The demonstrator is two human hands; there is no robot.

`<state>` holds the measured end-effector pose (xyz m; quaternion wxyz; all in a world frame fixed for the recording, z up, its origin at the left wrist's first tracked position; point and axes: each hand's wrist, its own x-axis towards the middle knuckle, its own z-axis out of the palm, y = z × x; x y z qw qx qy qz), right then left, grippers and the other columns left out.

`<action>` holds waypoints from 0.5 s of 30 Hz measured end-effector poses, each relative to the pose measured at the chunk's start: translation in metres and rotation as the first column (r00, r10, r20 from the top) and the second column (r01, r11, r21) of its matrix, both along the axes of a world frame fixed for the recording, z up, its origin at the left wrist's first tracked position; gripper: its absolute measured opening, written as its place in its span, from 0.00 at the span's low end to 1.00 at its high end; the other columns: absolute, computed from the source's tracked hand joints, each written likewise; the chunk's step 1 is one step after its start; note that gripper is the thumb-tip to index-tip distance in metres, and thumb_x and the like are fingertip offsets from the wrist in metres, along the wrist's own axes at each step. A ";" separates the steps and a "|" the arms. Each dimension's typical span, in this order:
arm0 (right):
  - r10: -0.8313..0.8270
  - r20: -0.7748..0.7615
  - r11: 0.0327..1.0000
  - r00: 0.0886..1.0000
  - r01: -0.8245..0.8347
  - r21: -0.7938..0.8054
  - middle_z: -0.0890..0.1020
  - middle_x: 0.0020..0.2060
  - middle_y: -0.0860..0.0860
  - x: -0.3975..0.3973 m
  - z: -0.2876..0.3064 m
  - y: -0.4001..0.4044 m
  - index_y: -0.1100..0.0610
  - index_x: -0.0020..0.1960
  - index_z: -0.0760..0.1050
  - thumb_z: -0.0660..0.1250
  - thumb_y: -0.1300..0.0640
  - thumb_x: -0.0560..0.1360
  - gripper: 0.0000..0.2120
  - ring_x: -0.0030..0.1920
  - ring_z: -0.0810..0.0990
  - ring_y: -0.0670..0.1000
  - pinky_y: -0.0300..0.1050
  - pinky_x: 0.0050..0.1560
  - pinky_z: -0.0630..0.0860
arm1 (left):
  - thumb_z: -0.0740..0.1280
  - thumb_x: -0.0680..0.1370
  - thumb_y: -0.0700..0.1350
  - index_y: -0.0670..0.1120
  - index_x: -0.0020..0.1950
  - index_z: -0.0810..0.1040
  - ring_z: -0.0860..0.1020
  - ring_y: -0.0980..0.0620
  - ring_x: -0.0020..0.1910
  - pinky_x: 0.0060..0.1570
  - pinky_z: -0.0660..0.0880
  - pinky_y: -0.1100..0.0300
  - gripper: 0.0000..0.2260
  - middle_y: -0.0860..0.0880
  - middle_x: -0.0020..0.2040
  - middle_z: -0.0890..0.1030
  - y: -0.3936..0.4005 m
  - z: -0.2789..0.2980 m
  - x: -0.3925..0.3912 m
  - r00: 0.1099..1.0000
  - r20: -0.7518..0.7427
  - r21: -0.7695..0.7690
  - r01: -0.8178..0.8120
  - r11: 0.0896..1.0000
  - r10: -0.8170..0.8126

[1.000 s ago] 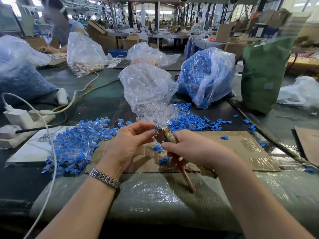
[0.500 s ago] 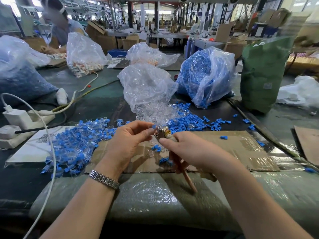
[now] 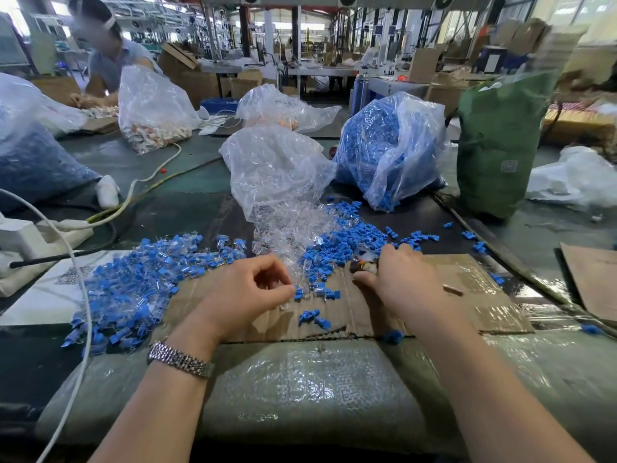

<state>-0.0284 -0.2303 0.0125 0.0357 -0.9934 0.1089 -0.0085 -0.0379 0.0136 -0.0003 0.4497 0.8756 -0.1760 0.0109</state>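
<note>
Over the cardboard [image 3: 474, 295], the left hand [image 3: 243, 295] is seemingly pinching a blue cap [image 3: 298, 293] at its 3 o'clock with curled fingers, while the right hand [image 3: 404, 282] is wrapping its fingers round a tool [image 3: 364, 266] beside the blue pile [image 3: 344, 238] at 12 o'clock.

- The tool [image 3: 365, 265] is mostly covered by the right hand [image 3: 405, 282] gripping it; only its metal head and a wooden handle tip are seen.
- Whether a piece is pinched at the curled fingertips of the left hand [image 3: 243, 292] cannot be told.
- The power strip [image 3: 66, 230] and the cardboard sheet [image 3: 594, 279] are cut off by the picture's edges.
- The green bag [image 3: 497, 145] is smeared at its top.
</note>
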 end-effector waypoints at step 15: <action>0.325 0.123 0.922 0.938 -0.343 0.181 0.81 0.51 0.45 -0.023 0.000 0.029 0.46 0.53 0.81 0.70 0.48 0.78 0.05 0.59 0.74 0.50 0.57 0.62 0.73 | 0.76 0.74 0.45 0.46 0.48 0.83 0.81 0.46 0.39 0.47 0.80 0.50 0.06 0.46 0.42 0.86 0.005 0.003 0.003 0.976 -0.217 -0.225 -0.063 0.972 0.013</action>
